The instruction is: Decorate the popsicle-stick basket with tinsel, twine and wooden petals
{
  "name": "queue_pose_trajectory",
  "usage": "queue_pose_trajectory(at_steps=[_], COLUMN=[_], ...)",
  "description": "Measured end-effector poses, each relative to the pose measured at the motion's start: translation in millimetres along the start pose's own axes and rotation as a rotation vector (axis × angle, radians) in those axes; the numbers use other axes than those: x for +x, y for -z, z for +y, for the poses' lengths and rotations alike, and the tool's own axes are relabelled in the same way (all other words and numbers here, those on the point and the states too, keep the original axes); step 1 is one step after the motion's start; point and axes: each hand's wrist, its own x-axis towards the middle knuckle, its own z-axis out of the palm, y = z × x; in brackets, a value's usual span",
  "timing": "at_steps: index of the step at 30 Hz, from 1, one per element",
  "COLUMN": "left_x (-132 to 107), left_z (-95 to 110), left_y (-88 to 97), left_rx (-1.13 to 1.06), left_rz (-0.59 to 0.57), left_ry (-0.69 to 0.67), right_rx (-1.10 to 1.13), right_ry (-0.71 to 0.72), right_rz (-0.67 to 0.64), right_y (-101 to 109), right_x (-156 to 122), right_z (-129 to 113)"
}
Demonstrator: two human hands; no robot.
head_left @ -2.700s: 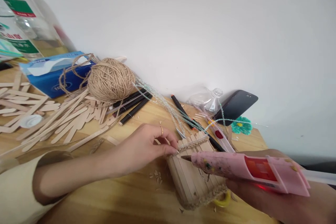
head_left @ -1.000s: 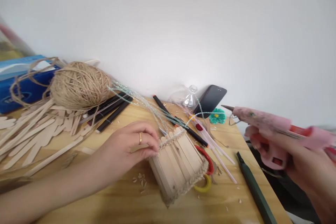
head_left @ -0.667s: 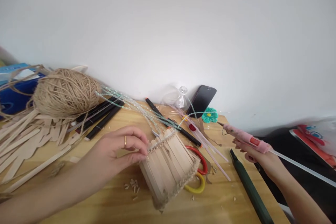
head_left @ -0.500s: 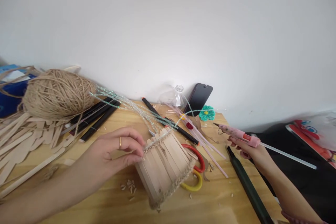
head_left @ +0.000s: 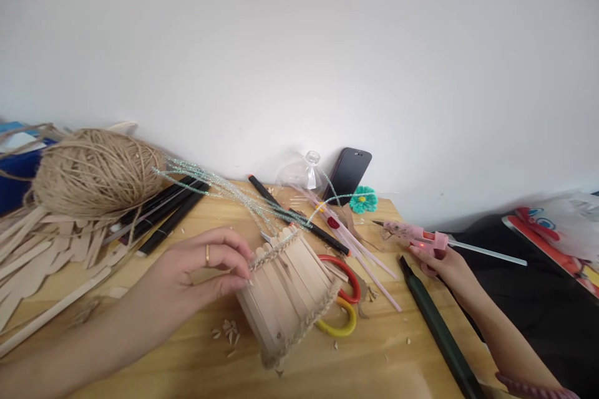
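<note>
My left hand (head_left: 213,271) pinches the twine-trimmed rim of a craft-stick pot (head_left: 285,293), tilted on its side above the table. Twine runs along both its rims. My right hand (head_left: 447,268) is closed around a pink glue gun (head_left: 416,237) at the right, its dark nozzle pointing left. A translucent glue stick (head_left: 491,254) juts from the gun's back, and a small red light glows on its body. Behind the pot lie glittery pipe cleaners (head_left: 234,193). Red-and-yellow-handled scissors (head_left: 349,318) are partly hidden by the pot.
A twine ball (head_left: 98,168) and loose craft sticks (head_left: 32,255) lie at left beside black markers (head_left: 171,218). Against the wall are a clear bottle top (head_left: 302,171), a phone (head_left: 350,171) and a teal flower (head_left: 364,199). A dark green bar (head_left: 435,324) lies near the right edge.
The glue gun has shifted slightly left and its glue stick now points less steeply down. A red light shows on it. My left hand keeps its pinch on the pot.
</note>
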Motion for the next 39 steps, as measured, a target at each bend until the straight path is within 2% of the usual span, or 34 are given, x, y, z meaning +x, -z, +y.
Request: queue_pose_trajectory(at_steps=[6, 9, 11, 13, 14, 16, 18, 20, 22, 24, 27, 32, 35, 39], left_x=[3, 3, 3, 2, 2, 3, 4, 4, 4, 3, 3, 5, 5, 4], left_z=[3, 6, 7, 9, 10, 13, 16, 20, 22, 23, 22, 20, 18, 16], left_y=[0.2, 2.4, 3.3, 2.8, 2.1, 0.2, -1.2, -1.3, -0.1, 1.5, 2.2, 0.4, 0.2, 1.2], left_rx=[0.0, -0.001, -0.004, -0.001, 0.008, 0.039, 0.076, 0.102, 0.114, 0.113, 0.103, 0.092, 0.08, 0.098], left_rz=[0.018, 0.036, 0.045, 0.042, 0.041, 0.041, 0.053, 0.061, 0.079, 0.099, 0.11, 0.091, 0.088, 0.07], left_ry=[0.0, -0.005, -0.001, -0.009, -0.016, -0.044, -0.085, -0.129, -0.152, -0.16, -0.154, -0.129, -0.112, -0.1], right_rx=[-0.114, -0.257, -0.364, -0.453, -0.443, -0.414, -0.36, -0.327, -0.427, -0.563, -0.671, -0.772, -0.758, -0.713], right_ry=[0.001, -0.042, -0.051, 0.098, 0.232, 0.551, 0.825, 0.922, 0.856, 0.798, 0.786, 0.822, 0.881, 0.98], right_rz=[0.087, 0.251, 0.379, 0.436, 0.392, 0.383, 0.293, 0.23, 0.199, 0.207, 0.223, 0.281, 0.307, 0.327], right_y=[14, 26, 26, 17, 9, -9, -27, -42, -53, -62, -79, -101, -94, -60], right_x=[-11, -28, -47, -70, -82, -101, -111, -106, -89, -65, -32, -12, -20, -46], right_z=[1, -2, -15, -39, -54, -86, -115, -135, -143, -140, -124, -105, -103, -94])
